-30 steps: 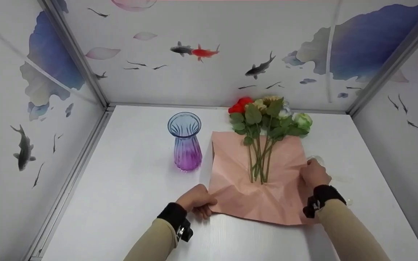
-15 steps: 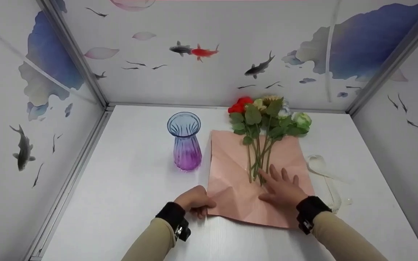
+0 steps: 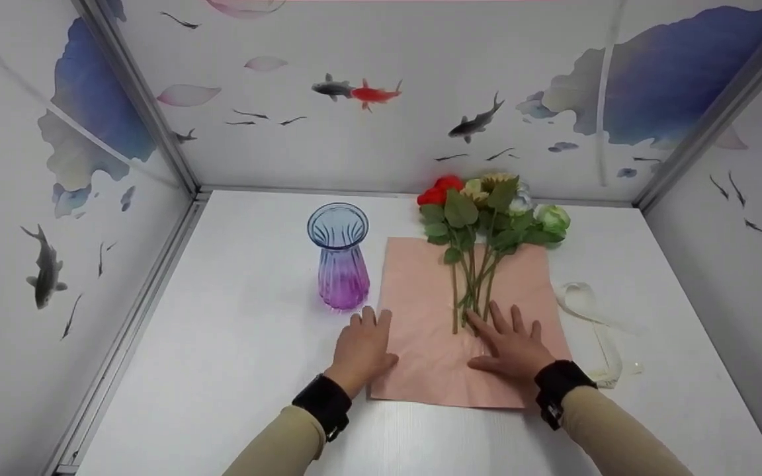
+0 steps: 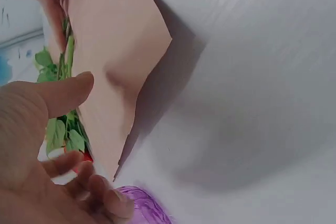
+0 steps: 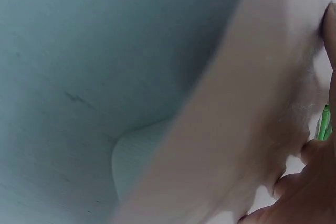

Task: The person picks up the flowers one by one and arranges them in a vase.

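Observation:
A sheet of pink wrapping paper (image 3: 421,377) lies on the white table with a bunch of flowers (image 3: 464,211) across it, blooms past its far edge. My right hand (image 3: 516,347) rests on the paper with fingers spread, fingertips at the lower ends of the green stems (image 3: 455,297). In the right wrist view, that hand's fingers (image 5: 294,187) touch the creased paper. At the paper's left edge is my left hand (image 3: 362,347), fingers extended and thumb over the paper. The left wrist view shows its thumb (image 4: 65,95) apart from the fingers, holding nothing.
A blue-to-purple glass vase (image 3: 343,271) stands upright left of the paper, just beyond my left fingertips. To the paper's right lies a loose pale ribbon (image 3: 579,301). Printed walls (image 3: 381,145) enclose the table at the back and sides.
My right hand has left the paper's right edge and lies flat by the stems. My left hand has let go of the near-left corner and moved forward. The paper lies flatter.

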`<state>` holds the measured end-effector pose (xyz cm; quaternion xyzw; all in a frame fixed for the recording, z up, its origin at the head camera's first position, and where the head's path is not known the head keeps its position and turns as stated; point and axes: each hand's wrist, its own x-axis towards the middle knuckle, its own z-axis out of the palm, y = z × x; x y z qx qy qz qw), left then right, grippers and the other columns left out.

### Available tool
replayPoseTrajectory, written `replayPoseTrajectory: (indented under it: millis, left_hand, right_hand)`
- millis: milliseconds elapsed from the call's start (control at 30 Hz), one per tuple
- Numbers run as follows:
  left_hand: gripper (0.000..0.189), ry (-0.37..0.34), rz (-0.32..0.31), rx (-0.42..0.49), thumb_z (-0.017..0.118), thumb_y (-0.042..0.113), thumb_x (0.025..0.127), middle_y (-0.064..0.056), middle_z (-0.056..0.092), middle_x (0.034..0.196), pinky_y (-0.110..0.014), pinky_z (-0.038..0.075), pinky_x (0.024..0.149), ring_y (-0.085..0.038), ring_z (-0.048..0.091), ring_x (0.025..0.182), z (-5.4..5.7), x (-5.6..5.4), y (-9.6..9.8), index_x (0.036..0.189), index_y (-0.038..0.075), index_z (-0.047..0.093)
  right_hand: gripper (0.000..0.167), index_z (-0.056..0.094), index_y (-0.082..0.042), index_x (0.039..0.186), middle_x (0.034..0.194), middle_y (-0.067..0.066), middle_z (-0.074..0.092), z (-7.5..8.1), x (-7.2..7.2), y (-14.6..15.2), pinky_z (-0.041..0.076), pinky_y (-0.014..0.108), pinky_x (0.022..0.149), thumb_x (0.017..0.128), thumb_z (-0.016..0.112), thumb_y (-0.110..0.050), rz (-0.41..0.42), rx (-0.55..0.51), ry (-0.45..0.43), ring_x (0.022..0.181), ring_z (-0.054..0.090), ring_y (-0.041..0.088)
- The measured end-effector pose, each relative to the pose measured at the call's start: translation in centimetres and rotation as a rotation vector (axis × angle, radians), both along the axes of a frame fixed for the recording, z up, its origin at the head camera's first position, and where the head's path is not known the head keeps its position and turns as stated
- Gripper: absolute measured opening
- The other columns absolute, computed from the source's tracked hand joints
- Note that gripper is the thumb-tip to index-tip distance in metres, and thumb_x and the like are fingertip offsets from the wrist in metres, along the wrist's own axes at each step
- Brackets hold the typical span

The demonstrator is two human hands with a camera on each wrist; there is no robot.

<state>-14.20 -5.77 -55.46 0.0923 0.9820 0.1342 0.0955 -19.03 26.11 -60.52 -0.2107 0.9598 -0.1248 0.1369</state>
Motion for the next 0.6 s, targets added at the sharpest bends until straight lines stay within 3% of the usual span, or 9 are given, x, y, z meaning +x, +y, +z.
replayPoseTrajectory:
  millis: [100, 200, 367, 600]
  left_hand:
    - [0.077, 0.051, -0.241, -0.150, 0.079, 0.047, 0.086, -0.009, 0.043, 0.154, -0.053, 0.042, 0.111, -0.035, 0.041, 0.140, -0.3, 0.1, 0.3, 0.152, 0.022, 0.046]
    - [0.081, 0.006, -0.378, -0.226, 0.074, 0.053, 0.089, -0.003, 0.028, 0.168, -0.057, 0.026, 0.122, -0.032, 0.024, 0.155, -0.8, 0.5, 0.0, 0.157, 0.024, 0.042]
    - [0.088, -0.049, -0.373, -0.246, 0.075, 0.055, 0.088, -0.006, 0.030, 0.167, -0.056, 0.026, 0.122, -0.026, 0.031, 0.153, -1.5, 1.0, -0.4, 0.158, 0.016, 0.039]
    - [0.079, -0.071, -0.354, -0.225, 0.071, 0.051, 0.092, -0.004, 0.035, 0.165, -0.059, 0.028, 0.120, -0.029, 0.034, 0.151, -0.9, 0.9, -0.7, 0.155, 0.012, 0.044]
  right_hand:
    - [0.101, 0.020, -0.025, 0.165, 0.169, 0.023, 0.009, 0.2, 0.1, 0.2, 0.004, 0.086, 0.106, 0.086, 0.063, -0.073, -0.016, -0.019, -0.017, 0.150, 0.003, 0.059]
    - [0.112, 0.013, -0.017, 0.165, 0.170, 0.021, 0.008, 0.3, 0.1, 0.2, 0.001, 0.084, 0.107, 0.084, 0.066, -0.072, -0.037, -0.052, -0.042, 0.152, 0.000, 0.056]
    - [0.125, 0.008, -0.004, 0.164, 0.171, 0.018, 0.007, -0.2, 0.0, 0.8, -0.002, 0.079, 0.112, 0.081, 0.068, -0.075, -0.056, -0.074, -0.048, 0.154, -0.001, 0.050]
    - [0.125, 0.012, -0.005, 0.164, 0.171, 0.016, 0.008, -1.1, 0.0, 1.2, -0.001, 0.078, 0.113, 0.079, 0.063, -0.081, -0.050, -0.070, -0.009, 0.154, 0.000, 0.049]
